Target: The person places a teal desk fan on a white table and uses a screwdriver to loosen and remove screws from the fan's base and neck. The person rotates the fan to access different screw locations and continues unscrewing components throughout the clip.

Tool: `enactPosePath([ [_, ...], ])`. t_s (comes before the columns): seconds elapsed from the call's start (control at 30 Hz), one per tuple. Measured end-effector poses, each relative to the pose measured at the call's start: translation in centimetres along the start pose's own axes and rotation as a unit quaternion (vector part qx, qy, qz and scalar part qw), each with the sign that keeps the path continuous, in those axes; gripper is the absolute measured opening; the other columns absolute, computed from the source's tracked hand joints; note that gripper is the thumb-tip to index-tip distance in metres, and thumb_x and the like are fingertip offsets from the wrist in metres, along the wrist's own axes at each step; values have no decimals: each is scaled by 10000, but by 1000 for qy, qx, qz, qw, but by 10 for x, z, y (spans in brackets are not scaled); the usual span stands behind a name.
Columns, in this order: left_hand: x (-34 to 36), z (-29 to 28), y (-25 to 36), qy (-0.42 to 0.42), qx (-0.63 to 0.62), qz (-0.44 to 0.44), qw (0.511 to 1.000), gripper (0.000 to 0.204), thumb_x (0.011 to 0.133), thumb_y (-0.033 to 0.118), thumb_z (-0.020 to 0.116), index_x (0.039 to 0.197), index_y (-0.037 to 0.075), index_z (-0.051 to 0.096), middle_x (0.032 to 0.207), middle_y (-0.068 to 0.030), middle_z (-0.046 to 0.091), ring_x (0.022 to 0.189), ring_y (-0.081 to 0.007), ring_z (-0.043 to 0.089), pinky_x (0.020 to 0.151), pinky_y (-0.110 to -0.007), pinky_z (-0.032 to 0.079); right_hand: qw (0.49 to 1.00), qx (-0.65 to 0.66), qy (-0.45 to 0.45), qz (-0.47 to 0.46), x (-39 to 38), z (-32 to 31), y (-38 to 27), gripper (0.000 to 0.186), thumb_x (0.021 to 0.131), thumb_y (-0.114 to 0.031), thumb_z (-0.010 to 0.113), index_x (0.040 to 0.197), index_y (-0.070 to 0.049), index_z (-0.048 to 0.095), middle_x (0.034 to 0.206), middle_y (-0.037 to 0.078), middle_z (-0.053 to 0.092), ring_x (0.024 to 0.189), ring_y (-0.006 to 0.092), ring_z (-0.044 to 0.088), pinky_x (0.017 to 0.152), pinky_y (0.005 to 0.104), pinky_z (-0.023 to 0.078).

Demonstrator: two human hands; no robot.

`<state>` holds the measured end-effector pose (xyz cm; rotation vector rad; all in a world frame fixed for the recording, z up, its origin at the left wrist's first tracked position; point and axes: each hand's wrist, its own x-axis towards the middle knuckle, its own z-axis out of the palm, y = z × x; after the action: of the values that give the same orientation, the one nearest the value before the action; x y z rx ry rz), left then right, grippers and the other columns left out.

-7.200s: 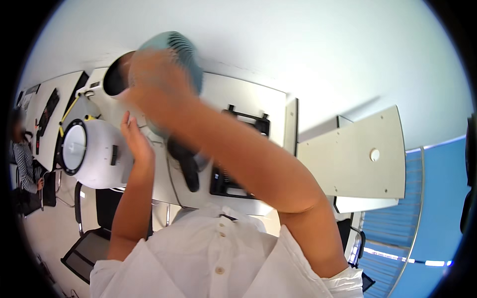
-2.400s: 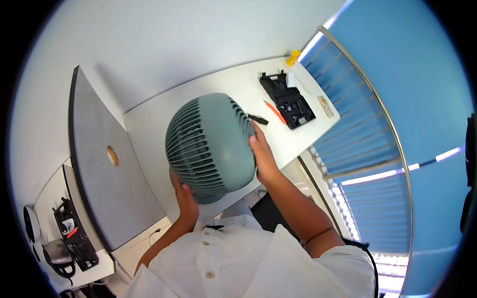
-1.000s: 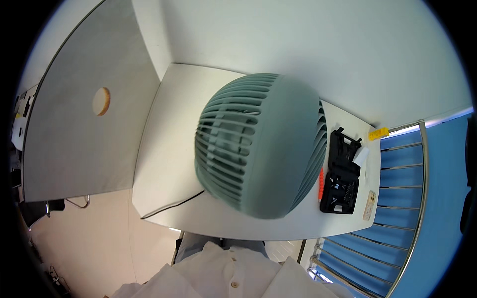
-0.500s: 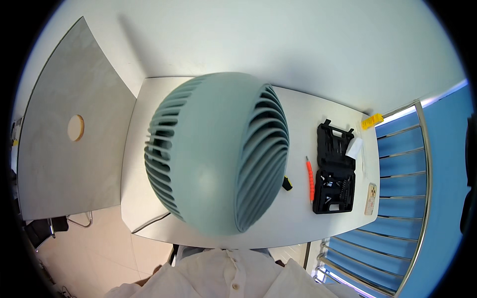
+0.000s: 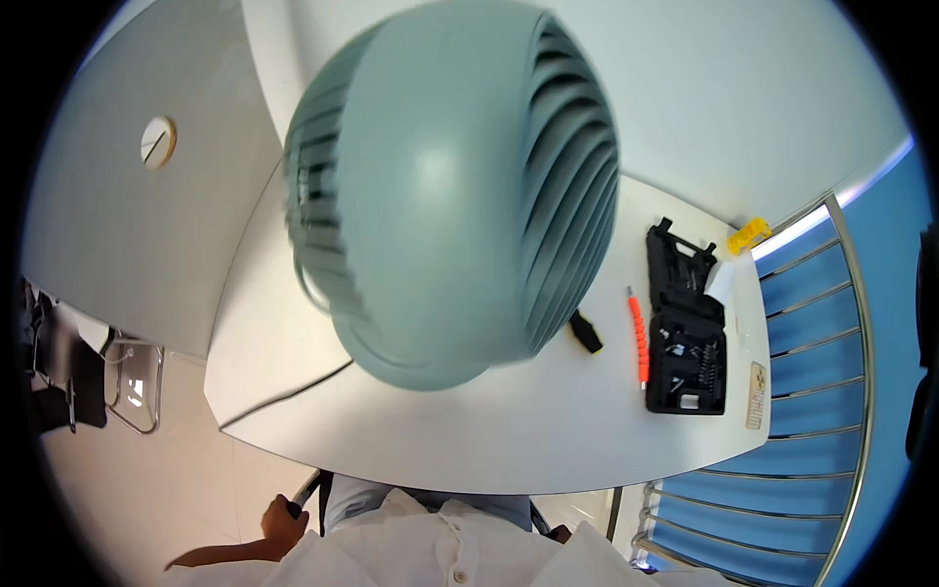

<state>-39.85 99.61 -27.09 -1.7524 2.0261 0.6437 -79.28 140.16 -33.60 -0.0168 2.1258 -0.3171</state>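
A large grey-green desk fan [image 5: 430, 186] fills the middle of the view, its slatted front grille turned to the right. Its dark cord [image 5: 293, 393] runs over the white table [image 5: 460, 440] to the front left edge. Neither hand touches the fan. Low at the left, my left hand [image 5: 284, 523] is closed round the dark end of a chair armrest [image 5: 293, 510] beside my lap. Only a small part of my right hand [image 5: 559, 534] shows under the table's front edge, beside a dark chair part; its fingers are hidden.
Right of the fan lie a black-and-yellow handled tool [image 5: 587, 333], an orange-red flexible shaft [image 5: 638, 338] and an open black tool case [image 5: 687, 318]. Beyond are a yellow object [image 5: 749, 236] and a beige, remote-like object [image 5: 756, 396]. A metal railing [image 5: 861, 342] stands right, a grey panel [image 5: 147, 215] left.
My view has shifted, so the fan sits higher and looks larger, with its base now showing. My left hand on the armrest has come into view.
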Motion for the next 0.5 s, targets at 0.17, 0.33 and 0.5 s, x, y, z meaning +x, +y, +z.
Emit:
enactPosePath([
  [0.17, -3, -11, 10, 1, -21, 23, 1000, 369, 704, 274, 750, 864, 13, 544, 856, -190, 618, 845, -370, 608, 748, -461, 478, 998, -3, 18, -54, 13, 27, 58, 681, 715, -426, 743, 1222, -34, 510, 1014, 163, 669, 901, 212, 652, 754, 346, 528],
  [0.33, -7, 2, -5, 42, -16, 77, 996, 439, 734, 351, 719, 917, -16, 563, 897, -215, 647, 860, -380, 633, 754, -450, 498, 990, -36, 109, -88, -52, 18, 10, 765, 713, -391, 722, 1305, -5, 431, 989, 211, 659, 930, 310, 644, 817, 382, 504],
  [0.5, -7, -1, -10, 17, -34, 111, 993, 589, 748, 434, 684, 1109, -14, 557, 1040, -200, 641, 995, -344, 617, 885, -454, 465, 968, -208, 65, -126, -74, 1, -26, 846, 776, -497, 652, 1393, -15, 333, 1146, 224, 610, 1060, 370, 590, 907, 429, 464],
])
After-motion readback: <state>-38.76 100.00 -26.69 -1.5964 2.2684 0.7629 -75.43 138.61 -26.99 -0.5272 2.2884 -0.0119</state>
